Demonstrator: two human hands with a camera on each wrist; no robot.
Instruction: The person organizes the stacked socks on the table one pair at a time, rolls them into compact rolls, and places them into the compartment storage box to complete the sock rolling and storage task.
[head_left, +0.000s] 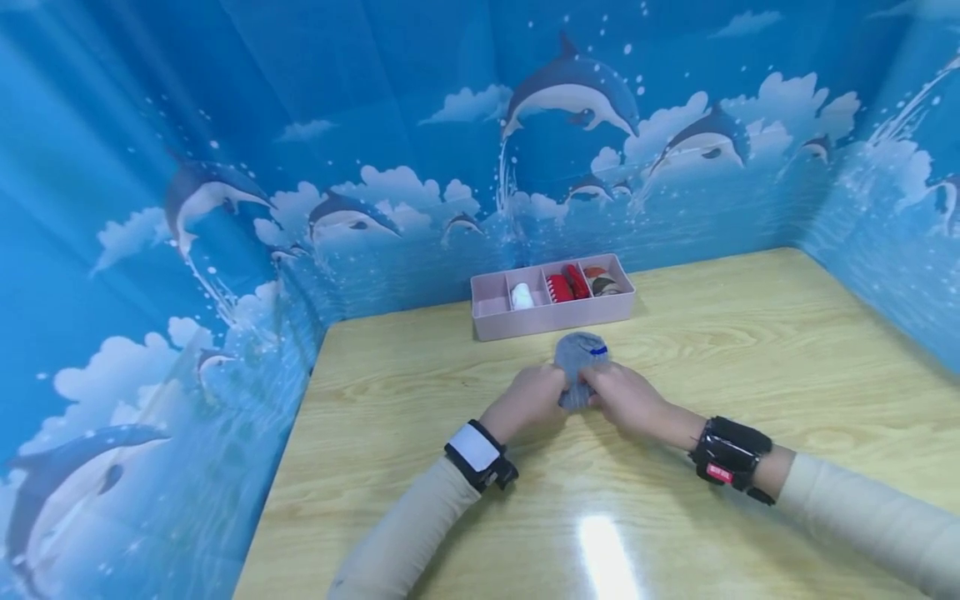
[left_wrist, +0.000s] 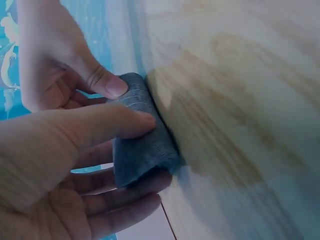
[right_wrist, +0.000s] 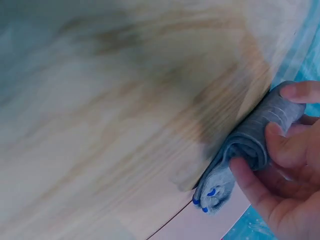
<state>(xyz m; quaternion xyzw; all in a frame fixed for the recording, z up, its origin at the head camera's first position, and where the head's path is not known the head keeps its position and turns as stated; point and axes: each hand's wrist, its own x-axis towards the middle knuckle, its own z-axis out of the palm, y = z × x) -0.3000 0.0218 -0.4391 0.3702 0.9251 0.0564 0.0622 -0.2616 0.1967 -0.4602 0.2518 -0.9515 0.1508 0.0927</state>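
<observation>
Between the two hands a grey sock point(head_left: 577, 357) with blue stitching lies on the table, its near part rolled up. My left hand point(head_left: 531, 400) pinches one end of the roll; in the left wrist view its thumb lies on top and the fingers reach under the fabric. At the other end my right hand point(head_left: 626, 402) grips the roll, thumb pressed on it. The right wrist view shows the roll's layered end point(right_wrist: 245, 150), with pale threads and blue bits at the inner side of the fabric.
Just beyond the sock stands a pink divided box point(head_left: 555, 315). It holds a white bundle point(head_left: 522, 296), red items point(head_left: 567, 284) and a multicoloured item point(head_left: 602, 282). A blue dolphin-print curtain point(head_left: 420, 167) borders the wooden table point(head_left: 405, 392) at the back and sides.
</observation>
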